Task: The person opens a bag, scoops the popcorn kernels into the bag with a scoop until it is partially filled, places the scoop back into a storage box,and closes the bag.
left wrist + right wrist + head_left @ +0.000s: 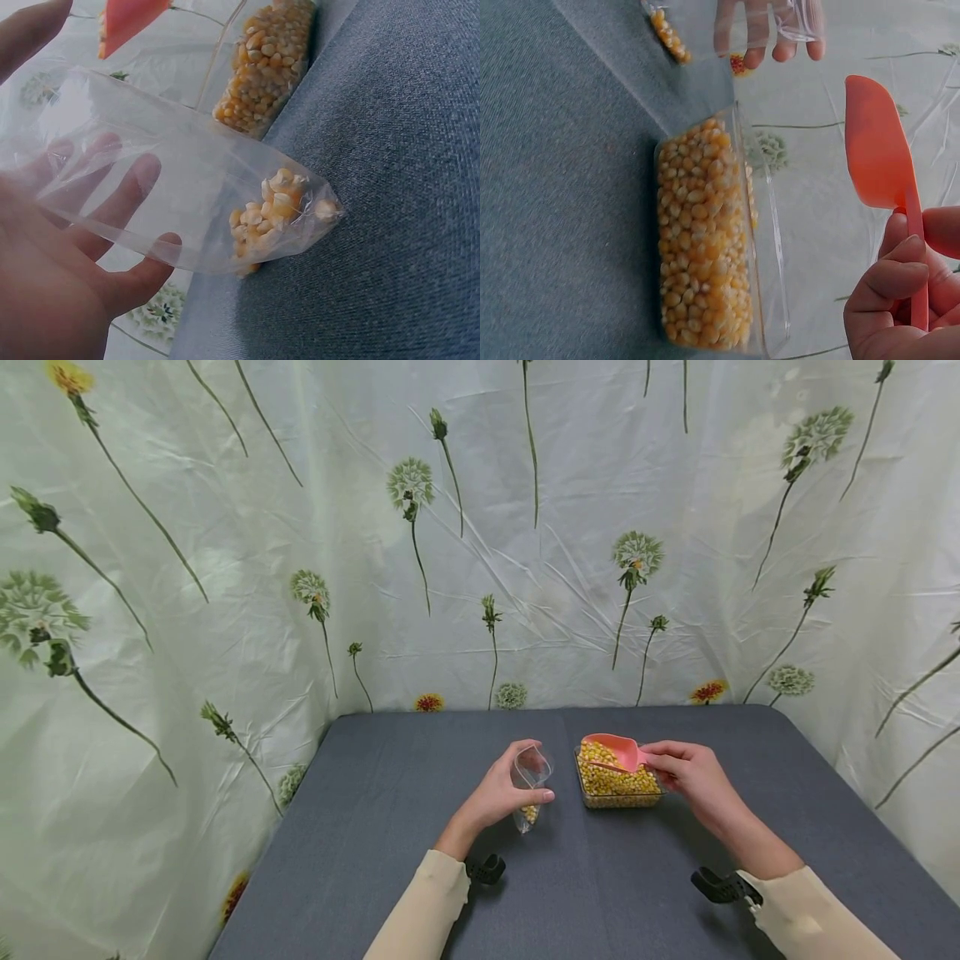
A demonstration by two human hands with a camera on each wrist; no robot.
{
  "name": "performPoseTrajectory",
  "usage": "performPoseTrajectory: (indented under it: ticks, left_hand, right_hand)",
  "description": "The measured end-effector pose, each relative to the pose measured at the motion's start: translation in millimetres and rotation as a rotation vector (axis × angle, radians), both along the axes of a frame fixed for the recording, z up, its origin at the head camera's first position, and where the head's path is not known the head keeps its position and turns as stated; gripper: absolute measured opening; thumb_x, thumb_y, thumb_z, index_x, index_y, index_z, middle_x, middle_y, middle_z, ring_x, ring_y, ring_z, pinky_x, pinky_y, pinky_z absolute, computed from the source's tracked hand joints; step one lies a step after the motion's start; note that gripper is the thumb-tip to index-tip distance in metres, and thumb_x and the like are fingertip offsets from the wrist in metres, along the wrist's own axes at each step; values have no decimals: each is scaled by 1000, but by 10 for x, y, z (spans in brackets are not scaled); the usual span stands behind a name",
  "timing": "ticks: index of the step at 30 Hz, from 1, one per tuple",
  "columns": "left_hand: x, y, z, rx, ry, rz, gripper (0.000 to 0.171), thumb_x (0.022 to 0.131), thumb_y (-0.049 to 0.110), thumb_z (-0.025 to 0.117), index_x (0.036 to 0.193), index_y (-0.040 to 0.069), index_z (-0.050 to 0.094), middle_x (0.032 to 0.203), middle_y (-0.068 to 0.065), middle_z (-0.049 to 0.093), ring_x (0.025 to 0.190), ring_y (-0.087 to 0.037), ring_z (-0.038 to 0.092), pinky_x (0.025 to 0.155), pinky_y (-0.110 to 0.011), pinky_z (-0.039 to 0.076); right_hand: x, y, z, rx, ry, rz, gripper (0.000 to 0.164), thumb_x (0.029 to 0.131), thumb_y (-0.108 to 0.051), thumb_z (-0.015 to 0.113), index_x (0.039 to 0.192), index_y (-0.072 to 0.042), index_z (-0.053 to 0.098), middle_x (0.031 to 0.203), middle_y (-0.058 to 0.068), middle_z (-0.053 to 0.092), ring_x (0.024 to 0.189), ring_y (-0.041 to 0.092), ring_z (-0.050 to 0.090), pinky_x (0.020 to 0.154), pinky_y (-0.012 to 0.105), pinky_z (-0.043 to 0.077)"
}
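a dark grey tabletop has rounded far corners. behind it hangs a pale, creased curtain printed with dandelion heads, orange-yellow flowers and slender stems.

Above the dark grey desk, your left grip holds a clear bag mouth-up, with some yellow kernels near its bottom. To its right, a clear container filled with more such kernels rests on the desk; over it your right grip pinches a pink scoop carrying kernels. Behind hangs a pale curtain printed with flowers.
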State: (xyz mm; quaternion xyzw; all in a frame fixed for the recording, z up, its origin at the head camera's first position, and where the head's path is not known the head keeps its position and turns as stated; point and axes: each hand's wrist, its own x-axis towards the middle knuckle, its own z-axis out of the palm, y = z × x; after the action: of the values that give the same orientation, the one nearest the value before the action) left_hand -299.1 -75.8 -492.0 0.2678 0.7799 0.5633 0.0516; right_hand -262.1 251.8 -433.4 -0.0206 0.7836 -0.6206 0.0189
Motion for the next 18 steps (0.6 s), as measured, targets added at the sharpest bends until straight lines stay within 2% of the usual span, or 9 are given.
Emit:
performPoseTrajectory:
  ticks: [3,9,18]
  left_hand:
    - [-1,8,-8,0,6,-5,66,89,26,80,144,33,44,123,6,59,115,-15,56,97,-47,44]
    - [19,25,-3,-15,15,4,66,88,30,81,143,34,44,122,10,59,113,-11,56,96,-44,45]
    - [57,116,27,-72,35,32,71,85,35,83,144,29,44,120,10,58,111,-9,56,97,-46,45]
  right_hand:
    - [-10,-53,24,-5,-10,7,38,100,-24,65,121,7,66,79,4,59,70,17,50,61,30,45]
    - [-6,-149,87,-9,6,47,36,101,-20,64,121,10,65,81,5,58,69,18,50,60,32,45]
    - [-46,-285,93,-17,19,94,31,99,-15,65,117,10,67,89,13,63,66,18,50,59,32,44]
